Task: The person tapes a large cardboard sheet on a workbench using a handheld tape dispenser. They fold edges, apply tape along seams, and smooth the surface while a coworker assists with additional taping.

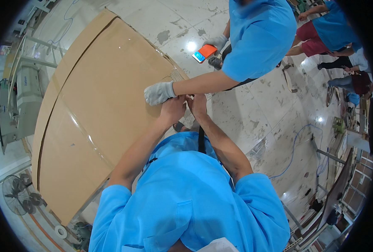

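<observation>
A large flat cardboard package [111,84], with strips of clear tape across it, lies slantwise in front of me and to the left. At its right edge, by a torn corner [179,75], my left hand [173,110] and my right hand [198,106] meet. Their fingers look closed and drawn together; a co-worker's forearm [203,85] partly covers them, and what they hold is too small to make out. The co-worker's grey-gloved hand [159,93] rests closed on the cardboard beside my left hand.
The co-worker's other gloved hand holds a phone in an orange case [205,53]. A standing fan [17,194] and a grey machine [29,90] are at left. More people [333,29] stand at far right. A blue hose [293,153] runs over the stained floor [241,122].
</observation>
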Demonstrator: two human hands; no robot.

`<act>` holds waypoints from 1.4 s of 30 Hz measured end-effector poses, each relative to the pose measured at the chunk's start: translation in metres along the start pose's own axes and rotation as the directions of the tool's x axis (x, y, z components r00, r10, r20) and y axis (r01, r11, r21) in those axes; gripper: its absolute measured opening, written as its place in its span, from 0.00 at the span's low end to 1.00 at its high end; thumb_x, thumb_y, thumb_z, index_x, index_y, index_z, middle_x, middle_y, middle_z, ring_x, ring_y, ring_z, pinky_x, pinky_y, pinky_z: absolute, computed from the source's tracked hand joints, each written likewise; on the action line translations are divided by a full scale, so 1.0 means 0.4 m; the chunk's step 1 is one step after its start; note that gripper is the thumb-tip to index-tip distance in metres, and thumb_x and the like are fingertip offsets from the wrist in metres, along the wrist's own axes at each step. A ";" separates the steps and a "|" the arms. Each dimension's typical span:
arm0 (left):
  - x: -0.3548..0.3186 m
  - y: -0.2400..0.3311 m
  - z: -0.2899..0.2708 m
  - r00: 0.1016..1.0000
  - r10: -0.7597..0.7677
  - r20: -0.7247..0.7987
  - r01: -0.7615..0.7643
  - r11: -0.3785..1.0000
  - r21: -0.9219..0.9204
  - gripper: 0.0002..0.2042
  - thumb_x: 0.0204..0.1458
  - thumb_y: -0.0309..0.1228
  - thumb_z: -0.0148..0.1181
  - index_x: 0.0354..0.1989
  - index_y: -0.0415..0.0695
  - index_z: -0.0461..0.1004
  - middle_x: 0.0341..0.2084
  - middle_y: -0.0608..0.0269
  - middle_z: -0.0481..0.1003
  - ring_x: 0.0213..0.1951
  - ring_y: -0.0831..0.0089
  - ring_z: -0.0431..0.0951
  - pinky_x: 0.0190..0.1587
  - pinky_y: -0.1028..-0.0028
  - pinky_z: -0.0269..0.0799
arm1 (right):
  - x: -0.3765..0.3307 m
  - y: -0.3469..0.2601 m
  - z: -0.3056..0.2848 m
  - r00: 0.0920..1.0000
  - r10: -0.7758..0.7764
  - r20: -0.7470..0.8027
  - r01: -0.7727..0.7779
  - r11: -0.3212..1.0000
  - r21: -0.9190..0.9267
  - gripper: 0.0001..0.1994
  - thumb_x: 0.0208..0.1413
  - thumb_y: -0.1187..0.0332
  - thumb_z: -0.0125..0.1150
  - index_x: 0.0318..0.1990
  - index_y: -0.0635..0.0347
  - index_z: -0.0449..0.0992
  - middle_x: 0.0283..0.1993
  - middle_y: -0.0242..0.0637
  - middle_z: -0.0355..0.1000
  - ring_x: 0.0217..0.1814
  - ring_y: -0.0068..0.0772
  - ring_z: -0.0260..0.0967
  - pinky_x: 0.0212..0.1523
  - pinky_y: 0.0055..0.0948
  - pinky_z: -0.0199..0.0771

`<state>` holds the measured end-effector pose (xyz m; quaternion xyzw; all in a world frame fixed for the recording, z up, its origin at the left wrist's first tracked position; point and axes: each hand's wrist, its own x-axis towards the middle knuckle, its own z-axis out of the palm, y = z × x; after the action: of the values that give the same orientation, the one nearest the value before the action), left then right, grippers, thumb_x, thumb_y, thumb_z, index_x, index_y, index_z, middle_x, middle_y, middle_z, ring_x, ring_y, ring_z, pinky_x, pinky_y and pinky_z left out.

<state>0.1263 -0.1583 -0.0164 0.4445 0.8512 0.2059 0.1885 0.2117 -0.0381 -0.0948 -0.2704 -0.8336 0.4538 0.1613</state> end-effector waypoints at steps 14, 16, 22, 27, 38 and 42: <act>-0.241 0.077 -0.117 0.988 -0.050 0.144 0.110 0.887 -0.448 0.12 0.62 0.29 0.56 0.51 0.41 0.80 0.36 0.51 0.84 0.37 0.55 0.85 0.43 0.62 0.78 | 0.000 -0.012 0.019 0.992 0.038 -0.124 -0.031 0.998 0.053 0.32 0.49 0.64 0.76 0.60 0.65 0.69 0.52 0.51 0.73 0.55 0.51 0.72 0.56 0.41 0.73; -0.239 0.089 -0.126 0.993 -0.047 0.108 0.095 0.856 -0.508 0.11 0.62 0.30 0.56 0.47 0.41 0.81 0.34 0.53 0.83 0.34 0.56 0.84 0.40 0.63 0.77 | 0.002 -0.043 -0.006 0.991 0.018 -0.133 -0.012 0.999 0.051 0.33 0.47 0.64 0.77 0.60 0.64 0.69 0.53 0.51 0.73 0.56 0.52 0.72 0.57 0.41 0.72; -0.227 0.066 -0.067 0.991 -0.128 -0.042 0.086 0.838 -0.539 0.09 0.63 0.31 0.57 0.43 0.42 0.82 0.29 0.54 0.82 0.30 0.57 0.81 0.34 0.64 0.76 | 0.011 -0.078 -0.025 0.989 0.020 -0.144 -0.012 0.998 0.057 0.34 0.44 0.66 0.78 0.60 0.63 0.69 0.55 0.50 0.73 0.59 0.54 0.71 0.58 0.42 0.71; -0.071 -0.130 -0.102 0.932 -0.362 -0.017 0.347 0.903 -0.252 0.09 0.62 0.32 0.58 0.40 0.39 0.79 0.25 0.64 0.77 0.30 0.78 0.74 0.32 0.68 0.70 | 0.005 -0.083 -0.035 0.992 -0.016 -0.122 0.016 1.000 -0.002 0.33 0.49 0.64 0.76 0.61 0.61 0.67 0.56 0.49 0.73 0.60 0.54 0.71 0.58 0.44 0.71; 0.156 -0.443 -0.358 0.797 -0.421 -0.433 0.461 0.887 -0.012 0.27 0.59 0.39 0.57 0.65 0.40 0.68 0.58 0.43 0.74 0.61 0.48 0.73 0.65 0.53 0.66 | 0.006 -0.026 -0.072 0.969 -0.236 0.077 0.242 0.967 -0.083 0.34 0.55 0.68 0.70 0.67 0.66 0.60 0.63 0.59 0.63 0.66 0.62 0.62 0.65 0.46 0.66; 0.136 -0.221 -0.068 0.910 -0.133 -0.393 0.193 0.974 0.119 0.31 0.60 0.41 0.60 0.70 0.43 0.62 0.71 0.46 0.59 0.73 0.46 0.54 0.75 0.52 0.47 | 0.035 -0.059 -0.145 0.958 -0.146 0.246 0.177 0.978 -0.112 0.30 0.55 0.68 0.69 0.63 0.64 0.65 0.65 0.55 0.64 0.64 0.62 0.65 0.61 0.49 0.69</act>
<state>0.0236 -0.1638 -0.0466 0.3364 0.9191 0.2052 0.0004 0.2231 -0.0014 -0.0434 -0.1554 -0.8945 0.4116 0.0793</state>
